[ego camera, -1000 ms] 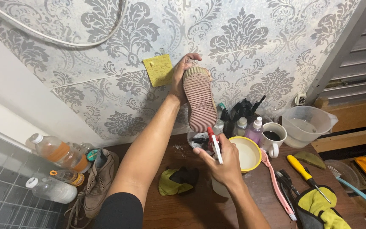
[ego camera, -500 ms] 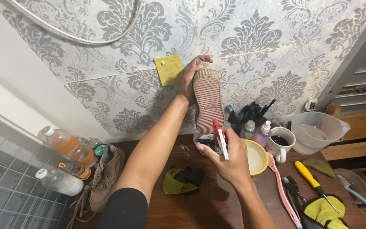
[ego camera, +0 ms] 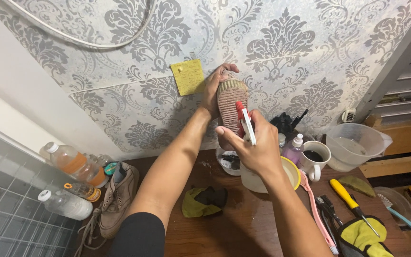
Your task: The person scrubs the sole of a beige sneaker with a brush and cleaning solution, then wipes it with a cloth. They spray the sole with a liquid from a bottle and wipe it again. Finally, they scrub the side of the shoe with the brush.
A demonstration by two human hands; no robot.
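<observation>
My left hand (ego camera: 216, 84) holds a shoe (ego camera: 230, 105) upright by its toe, the ribbed pinkish sole facing me, up in front of the patterned wall. My right hand (ego camera: 255, 147) grips a white spray bottle with a red nozzle (ego camera: 243, 123), raised close against the sole. The bottle's body is mostly hidden by my fingers.
On the wooden table (ego camera: 243, 228): a second brown shoe (ego camera: 117, 195) at left, several bottles (ego camera: 74, 164), a yellow-black cloth (ego camera: 204, 201), a yellow-rimmed bowl (ego camera: 291, 172), a white mug (ego camera: 316, 158), a clear jug (ego camera: 355, 143), a pink brush (ego camera: 316, 212) and a yellow screwdriver (ego camera: 350, 200).
My right hand has risen with the spray bottle, from below the shoe to right against its sole. The left hand keeps the shoe up.
</observation>
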